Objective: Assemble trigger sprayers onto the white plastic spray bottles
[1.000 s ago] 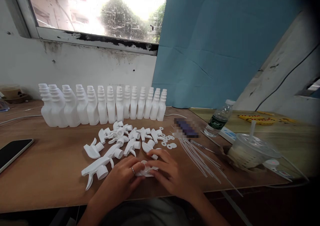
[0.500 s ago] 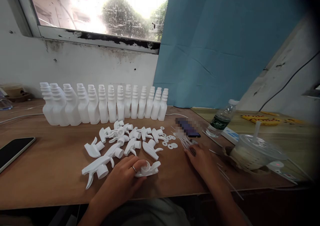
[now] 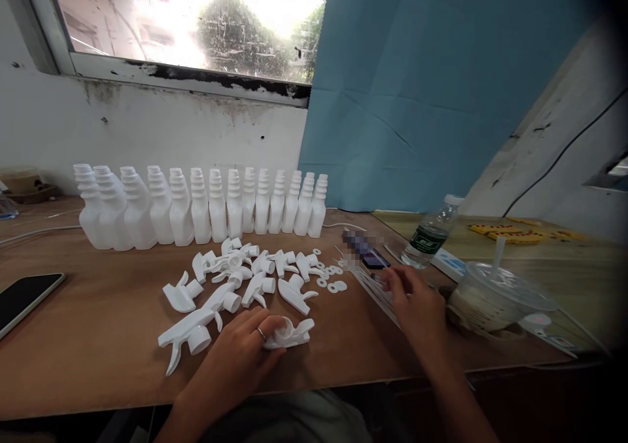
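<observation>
My left hand (image 3: pixel 245 341), with a ring on one finger, grips a white trigger spray head (image 3: pixel 298 334) that lies with its round collar facing up near the table's front edge. Over a bundle of thin clear tubes (image 3: pixel 380 292) my right hand (image 3: pixel 417 302) has its fingers bent together; whatever they pinch is too small or hidden to make out. Several more trigger spray heads (image 3: pixel 293 292) are heaped beyond my left hand. Small white ring washers (image 3: pixel 337 286) lie scattered between that heap and the tubes.
A row of white bottles (image 3: pixel 181 214) without caps stands along the back. Dark phone (image 3: pixel 375 260) lies behind the tubes. To the right are a water bottle (image 3: pixel 432 233) and a lidded drink cup (image 3: pixel 490 299) with a straw; another phone (image 3: pixel 29 296) lies left.
My right hand has risen a little and shifted right, uncovering more of the tubes. My left hand and its spray head have stayed in place.
</observation>
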Demonstrator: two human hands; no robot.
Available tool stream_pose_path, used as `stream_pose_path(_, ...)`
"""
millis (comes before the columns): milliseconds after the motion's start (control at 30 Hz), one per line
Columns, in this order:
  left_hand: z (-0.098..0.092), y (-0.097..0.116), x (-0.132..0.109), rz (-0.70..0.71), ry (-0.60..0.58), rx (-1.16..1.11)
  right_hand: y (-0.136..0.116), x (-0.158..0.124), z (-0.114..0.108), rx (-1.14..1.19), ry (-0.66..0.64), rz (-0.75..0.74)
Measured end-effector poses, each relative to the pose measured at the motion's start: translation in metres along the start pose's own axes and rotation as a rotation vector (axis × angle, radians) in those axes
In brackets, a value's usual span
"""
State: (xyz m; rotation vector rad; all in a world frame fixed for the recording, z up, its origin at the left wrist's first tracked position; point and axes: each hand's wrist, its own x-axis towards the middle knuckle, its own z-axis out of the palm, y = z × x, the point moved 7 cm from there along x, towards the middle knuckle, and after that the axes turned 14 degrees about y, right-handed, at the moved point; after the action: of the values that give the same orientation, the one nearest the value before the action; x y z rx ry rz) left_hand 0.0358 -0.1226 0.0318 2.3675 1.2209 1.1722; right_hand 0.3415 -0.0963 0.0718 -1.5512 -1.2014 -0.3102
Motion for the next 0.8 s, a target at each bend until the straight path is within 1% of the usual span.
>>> stream_pose_path(33, 0.000, -0.002, 0.000, -0.014, 0.009, -0.003, -0.010, 0.000, -0.002, 0.178, 0.006, 0.093)
stream_pose_path(67, 0.001, -0.005, 0.000, -0.032, 0.017, -0.007, -0.021, -0.002, 0.000, 0.361, -0.021, 0.194)
stream_pose_path(100, 0.001, -0.008, 0.000, -0.053, 0.023, -0.012, -0.034, -0.006, 0.007, 0.524, -0.088, 0.290)
stream_pose_path(167, 0.002, -0.011, 0.000, -0.092, 0.026, -0.024, -0.066, -0.015, 0.026, 0.802, -0.247, 0.426)
stream_pose_path(200, 0.002, -0.012, 0.000, -0.107, 0.022, -0.033, -0.084, -0.022, 0.037, 0.924, -0.360, 0.480)
stream_pose_path(233, 0.002, -0.013, 0.000, -0.118, 0.018, -0.044, -0.101, -0.028, 0.047, 1.040, -0.455, 0.526)
stream_pose_path(300, 0.003, -0.013, 0.000, -0.138, 0.016, -0.066, -0.130, -0.038, 0.064, 1.229, -0.580, 0.628)
stream_pose_path(367, 0.003, -0.014, 0.000, -0.152, 0.016, -0.086, -0.148, -0.048, 0.077, 1.339, -0.638, 0.728)
stream_pose_path(433, 0.003, -0.015, 0.000, -0.163, 0.016, -0.101, -0.159, -0.059, 0.087, 1.413, -0.686, 0.811)
stream_pose_path(533, 0.004, -0.016, 0.000, -0.179, -0.003, -0.105, -0.167, -0.073, 0.095, 1.527, -0.769, 0.897)
stream_pose_path(667, 0.005, -0.018, -0.001, -0.196, -0.007, -0.101, -0.166, -0.086, 0.100, 1.572, -0.847, 0.938)
stream_pose_path(800, 0.006, -0.020, -0.001, -0.193, 0.008, -0.105, -0.165, -0.090, 0.102, 1.578, -0.878, 0.972)
